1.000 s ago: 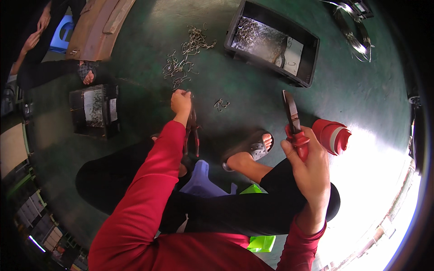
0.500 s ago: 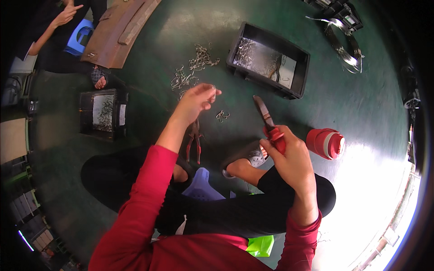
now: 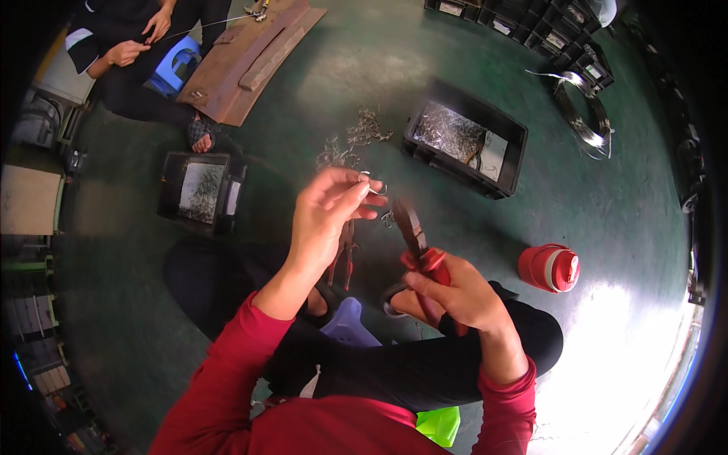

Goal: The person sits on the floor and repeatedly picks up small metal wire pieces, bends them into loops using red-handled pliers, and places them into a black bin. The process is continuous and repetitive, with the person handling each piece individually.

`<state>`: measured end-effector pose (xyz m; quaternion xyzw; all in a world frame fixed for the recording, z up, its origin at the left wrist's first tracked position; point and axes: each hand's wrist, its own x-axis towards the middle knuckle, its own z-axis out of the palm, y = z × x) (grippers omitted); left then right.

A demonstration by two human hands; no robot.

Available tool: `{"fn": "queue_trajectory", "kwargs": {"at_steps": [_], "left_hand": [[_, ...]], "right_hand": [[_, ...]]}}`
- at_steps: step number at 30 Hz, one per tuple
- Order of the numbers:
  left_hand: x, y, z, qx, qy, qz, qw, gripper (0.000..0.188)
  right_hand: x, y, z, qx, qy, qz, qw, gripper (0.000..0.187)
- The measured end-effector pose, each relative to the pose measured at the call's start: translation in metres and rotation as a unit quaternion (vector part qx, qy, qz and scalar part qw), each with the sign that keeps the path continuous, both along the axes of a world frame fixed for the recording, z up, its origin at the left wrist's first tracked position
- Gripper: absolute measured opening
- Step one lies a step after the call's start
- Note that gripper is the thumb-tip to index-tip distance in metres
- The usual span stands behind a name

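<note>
Between the thumb and fingertips of my left hand [image 3: 326,212] is a small S-shaped wire hook [image 3: 374,186]. My right hand [image 3: 462,297] grips the red handles of a pair of pliers [image 3: 414,236], whose dark jaws point up toward the hook but stay apart from it. Below my left hand, another pair of red-handled pliers [image 3: 348,262] lies on the green floor, partly hidden. A few loose hooks [image 3: 388,218] rest beside the plier jaws. Farther off are two piles of wire hooks [image 3: 369,127], the nearer one partly behind my left hand.
A black crate [image 3: 425,155] with metal pieces and pliers stands ahead. A wire coil [image 3: 588,121] lies at far right, near stacked black crates [image 3: 550,34]. On the right sits a red jug [image 3: 547,267]; on the left, another black crate [image 3: 171,186]. Upper left, a person handles a thin rod near a brown board [image 3: 227,76].
My left hand has turned, and the hook now shows clearly in its fingers. My right hand has brought the pliers left, closer to it. The whole view has shifted slightly.
</note>
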<state>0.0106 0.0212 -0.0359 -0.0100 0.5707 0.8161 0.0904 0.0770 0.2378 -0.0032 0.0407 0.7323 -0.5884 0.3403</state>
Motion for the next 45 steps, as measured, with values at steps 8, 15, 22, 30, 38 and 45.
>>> {"fn": "queue_trajectory", "kwargs": {"at_steps": [8,15,22,30,38,45], "left_hand": [[0.013,-0.003,-0.004,0.019,0.108,0.032,0.993,0.008],[0.018,-0.006,-0.005,0.034,0.159,0.035,0.986,0.007],[0.011,-0.012,0.004,0.012,0.103,0.001,0.995,0.020],[0.005,-0.038,0.022,0.004,-0.114,-0.202,0.973,0.029],[0.009,-0.038,0.022,-0.055,-0.061,-0.165,0.983,0.021],[0.009,-0.039,0.021,-0.044,-0.085,-0.168,0.981,0.021]], "right_hand": [[-0.002,-0.011,-0.013,-0.204,-0.108,0.025,0.973,0.038],[-0.006,-0.014,-0.002,-0.251,-0.148,0.022,0.956,0.038],[-0.005,-0.014,0.010,-0.067,-0.021,0.027,0.997,0.032],[-0.002,-0.024,0.015,0.104,0.108,0.048,0.988,0.029],[-0.004,-0.026,0.007,0.020,0.038,0.062,0.997,0.026],[-0.005,-0.027,0.005,0.034,0.065,0.069,0.995,0.024]]}}
